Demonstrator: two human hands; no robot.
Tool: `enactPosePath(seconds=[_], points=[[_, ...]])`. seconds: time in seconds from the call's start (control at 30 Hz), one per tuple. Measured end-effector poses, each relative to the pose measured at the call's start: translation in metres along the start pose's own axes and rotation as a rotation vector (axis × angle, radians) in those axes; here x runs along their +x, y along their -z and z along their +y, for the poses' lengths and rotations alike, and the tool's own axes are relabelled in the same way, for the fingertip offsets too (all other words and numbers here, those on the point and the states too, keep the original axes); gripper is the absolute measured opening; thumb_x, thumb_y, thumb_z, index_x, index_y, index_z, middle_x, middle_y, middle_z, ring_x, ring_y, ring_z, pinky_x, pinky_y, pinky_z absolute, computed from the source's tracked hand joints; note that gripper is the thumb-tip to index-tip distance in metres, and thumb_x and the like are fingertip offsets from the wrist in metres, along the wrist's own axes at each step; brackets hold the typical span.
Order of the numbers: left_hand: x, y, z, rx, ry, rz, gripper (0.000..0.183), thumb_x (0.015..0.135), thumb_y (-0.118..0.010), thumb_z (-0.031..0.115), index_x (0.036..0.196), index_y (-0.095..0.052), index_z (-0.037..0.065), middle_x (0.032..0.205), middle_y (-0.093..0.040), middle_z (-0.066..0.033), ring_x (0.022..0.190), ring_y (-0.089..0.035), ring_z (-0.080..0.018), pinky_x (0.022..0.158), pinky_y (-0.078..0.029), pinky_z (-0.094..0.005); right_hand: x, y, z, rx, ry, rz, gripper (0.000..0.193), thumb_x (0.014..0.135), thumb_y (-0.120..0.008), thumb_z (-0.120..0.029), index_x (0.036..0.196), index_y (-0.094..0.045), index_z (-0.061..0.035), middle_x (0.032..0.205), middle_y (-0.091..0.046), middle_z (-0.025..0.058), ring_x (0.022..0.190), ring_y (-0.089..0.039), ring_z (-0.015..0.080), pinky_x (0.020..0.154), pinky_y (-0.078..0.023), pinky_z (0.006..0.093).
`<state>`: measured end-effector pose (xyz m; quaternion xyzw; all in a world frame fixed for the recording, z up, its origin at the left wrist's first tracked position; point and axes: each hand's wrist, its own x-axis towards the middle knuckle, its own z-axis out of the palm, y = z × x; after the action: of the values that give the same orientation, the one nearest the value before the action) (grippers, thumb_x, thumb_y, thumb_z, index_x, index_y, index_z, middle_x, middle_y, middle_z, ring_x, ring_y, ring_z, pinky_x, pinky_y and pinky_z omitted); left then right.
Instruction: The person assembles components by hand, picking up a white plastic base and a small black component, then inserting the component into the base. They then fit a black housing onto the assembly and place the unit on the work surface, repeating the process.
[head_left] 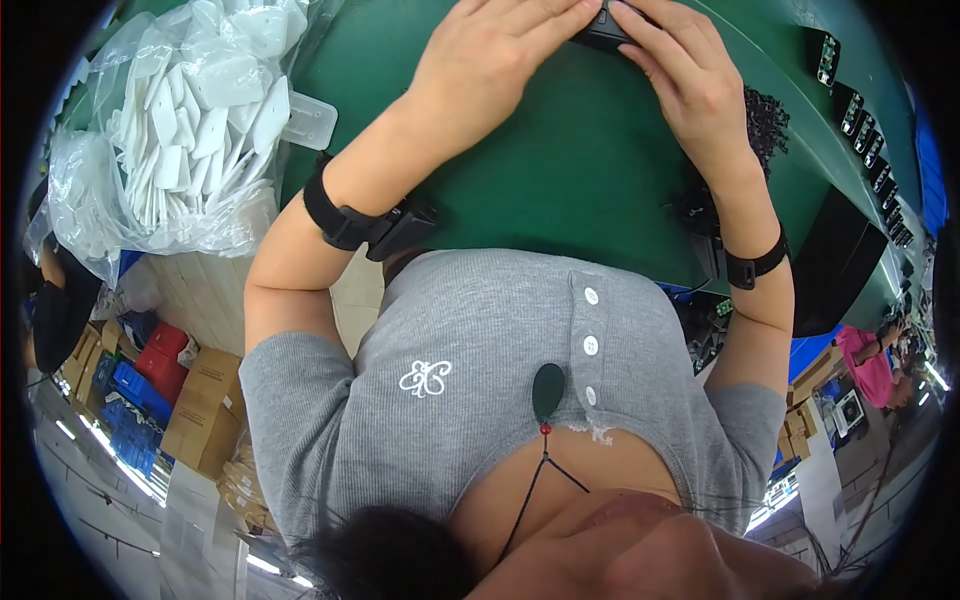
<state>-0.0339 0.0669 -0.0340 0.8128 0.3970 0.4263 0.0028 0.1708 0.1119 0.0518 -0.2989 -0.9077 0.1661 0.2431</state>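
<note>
Near the top edge of the head view, both my hands meet at a small black box-shaped plastic part (603, 33), cut off partly by the frame and covered by fingers. My left hand (492, 58) lies against its left side, fingers close together and stretched toward it. From the other side my right hand (692, 84) grips it, the thumb below and the fingers bent over its top. Under the hands spreads a green work table (560, 165). Black straps with small devices go round both forearms.
On the left sits a clear plastic bag (85, 190) full of white plastic plates (200, 130). To the right are a heap of tiny black parts (765, 125), a row of black housings with circuit boards (868, 140), and a black panel (835, 260). A person in pink (868, 362) is beyond.
</note>
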Motion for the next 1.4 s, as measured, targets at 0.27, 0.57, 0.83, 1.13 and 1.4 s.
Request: enactPosePath(seconds=[0.27, 0.57, 0.83, 1.13, 1.4], points=[[0.016, -0.018, 0.01, 0.398, 0.173, -0.159, 0.041, 0.074, -0.077, 0.027, 0.107, -0.063, 0.007, 0.09, -0.059, -0.0057, 0.086, -0.057, -0.0264, 0.075, -0.047, -0.0369, 0.005, -0.008, 0.045, 0.499, -0.386, -0.1, 0.034, 0.091, -0.068, -0.024, 0.119, -0.062, -0.005, 0.105, -0.065, 0.0033, 0.09, -0.059, 0.0102, 0.078, -0.048, 0.0257], [0.039, 0.009, 0.025, -0.695, 0.91, -0.149, 0.034, 0.092, -0.067, 0.027, 0.111, -0.066, 0.0, 0.089, -0.071, -0.0108, 0.079, -0.066, -0.0173, 0.072, -0.052, -0.0299, -0.008, -0.015, 0.008, 1.214, -0.623, 0.197, 0.041, 0.1, -0.057, -0.024, 0.132, -0.049, 0.0005, 0.13, -0.054, 0.0098, 0.12, -0.05, 0.0166, 0.106, -0.037, 0.0344], [0.042, 0.043, 0.026, -0.66, 0.924, -0.095, 0.033, 0.093, -0.065, 0.028, 0.111, -0.065, 0.001, 0.097, -0.07, -0.0103, 0.085, -0.067, -0.0179, 0.076, -0.053, -0.0322, 0.014, -0.016, 0.016, 1.124, -0.563, 0.298, 0.038, 0.099, -0.056, -0.007, 0.133, -0.047, 0.004, 0.13, -0.055, 0.0119, 0.12, -0.052, 0.018, 0.106, -0.038, 0.0321], [-0.058, 0.228, -0.055, 0.948, 0.825, -0.022, 0.042, 0.087, -0.069, 0.041, 0.103, -0.062, 0.003, 0.097, -0.064, -0.0181, 0.093, -0.062, -0.0366, 0.079, -0.049, -0.0433, 0.032, 0.032, 0.182, 0.324, -0.619, 0.222, 0.041, 0.097, -0.061, -0.019, 0.133, -0.055, -0.0009, 0.124, -0.061, 0.008, 0.112, -0.056, 0.0155, 0.097, -0.043, 0.0274], [-0.072, 0.247, -0.072, 1.007, 1.25, -0.467, 0.061, 0.088, -0.057, 0.061, 0.111, -0.056, 0.004, 0.112, -0.064, -0.0185, 0.102, -0.062, -0.0384, 0.082, -0.048, -0.0471, 0.047, 0.03, 0.217, 0.198, -0.63, 0.157, 0.022, 0.091, -0.066, -0.018, 0.1, -0.063, 0.0009, 0.092, -0.066, 0.011, 0.084, -0.06, 0.0155, 0.074, -0.049, 0.0307]])
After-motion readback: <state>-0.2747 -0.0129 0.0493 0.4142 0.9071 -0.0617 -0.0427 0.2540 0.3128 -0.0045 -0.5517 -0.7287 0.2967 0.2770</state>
